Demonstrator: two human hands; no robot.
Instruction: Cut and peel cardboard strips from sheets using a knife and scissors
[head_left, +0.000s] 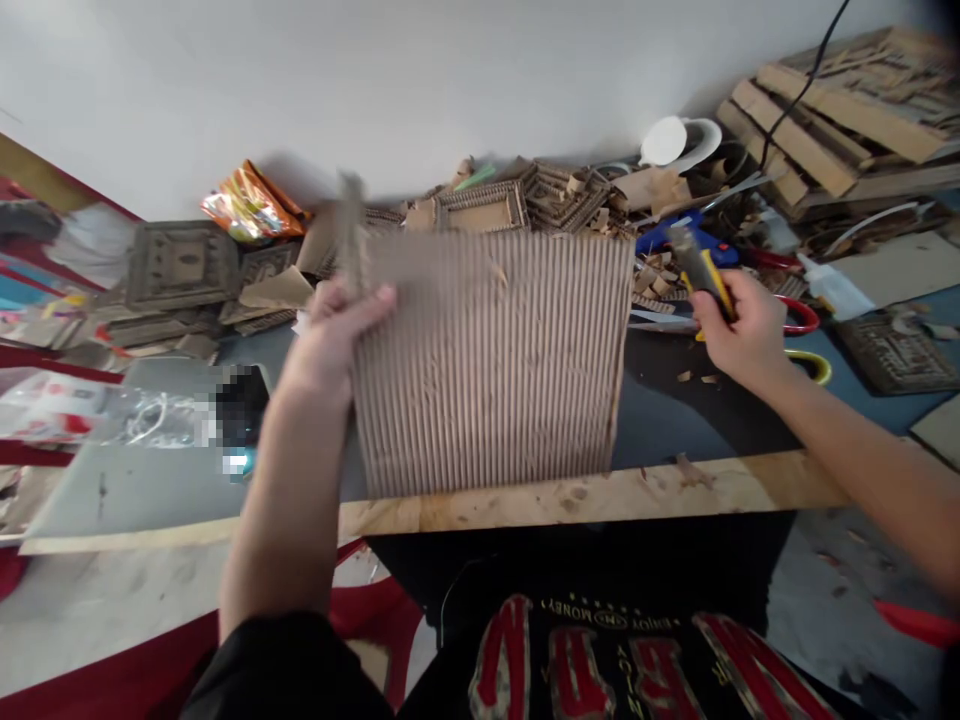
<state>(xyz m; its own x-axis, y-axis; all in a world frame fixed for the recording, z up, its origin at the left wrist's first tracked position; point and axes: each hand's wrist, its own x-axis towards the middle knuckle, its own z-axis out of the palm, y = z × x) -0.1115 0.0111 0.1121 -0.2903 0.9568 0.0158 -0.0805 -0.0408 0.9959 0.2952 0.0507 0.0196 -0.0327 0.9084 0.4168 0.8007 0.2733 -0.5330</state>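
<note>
In the head view, the left fingers (369,308) are closed at the upper left corner of a ribbed cardboard sheet (495,370), thumb lying across its face. A narrow strip (349,225), too blurred to identify, rises upright from these fingers. The sheet spans most of the space between the two hands, its lower edge at the wooden front edge of the table (675,400). The right fingers (709,310), well apart from the left, are wrapped around a yellow and black knife (709,270), beside the sheet but not touching it. Just beyond the knife sits a blue tool (694,230); right of those fingers lies a white bottle (838,288). Beyond the left fingers, leftward, is an orange bag (251,205).
</note>
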